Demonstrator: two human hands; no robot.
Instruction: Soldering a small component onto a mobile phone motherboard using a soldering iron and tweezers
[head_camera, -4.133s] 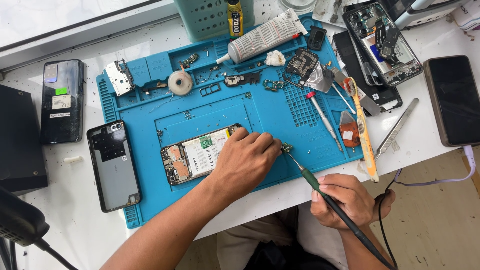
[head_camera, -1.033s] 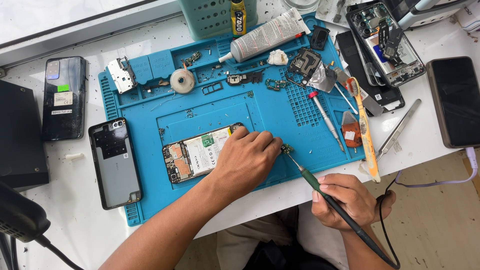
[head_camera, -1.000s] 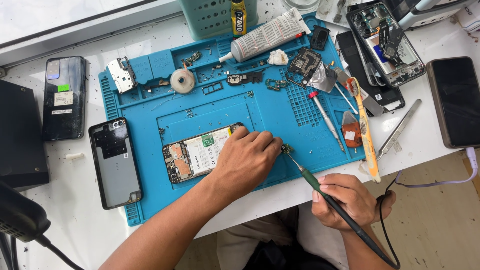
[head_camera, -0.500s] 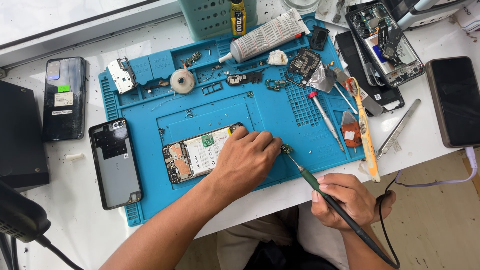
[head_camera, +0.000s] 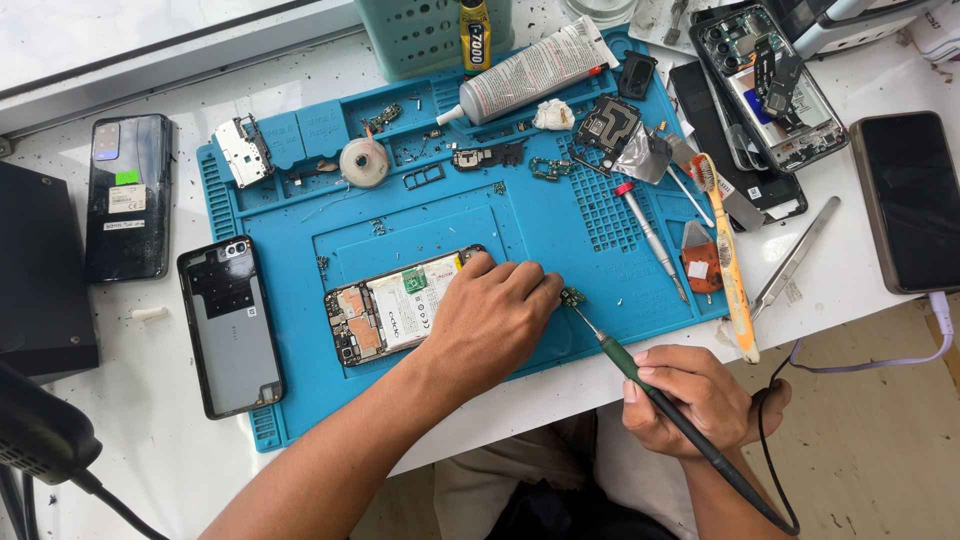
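An opened phone (head_camera: 395, 305) with its circuit boards and battery bare lies on the blue work mat (head_camera: 520, 225). My left hand (head_camera: 492, 318) rests over the phone's right end, fingers curled, pinching a small green circuit part (head_camera: 572, 296) at the mat's front. My right hand (head_camera: 690, 398) grips a soldering iron (head_camera: 650, 385) with a green collar and black handle. Its thin tip touches the small part beside my left fingers. The iron's black cable loops away at the lower right.
A grey phone back cover (head_camera: 231, 325) lies left of the mat, a dark phone (head_camera: 127, 195) further left. A glue tube (head_camera: 535, 68), solder reel (head_camera: 364, 162), screwdriver (head_camera: 651, 238), toothbrush (head_camera: 727, 256), tweezers (head_camera: 796, 257) and another opened phone (head_camera: 768, 85) lie at the back and right.
Both hands stay in the same place, with the iron's tip still at the small part. Only the view has shifted slightly.
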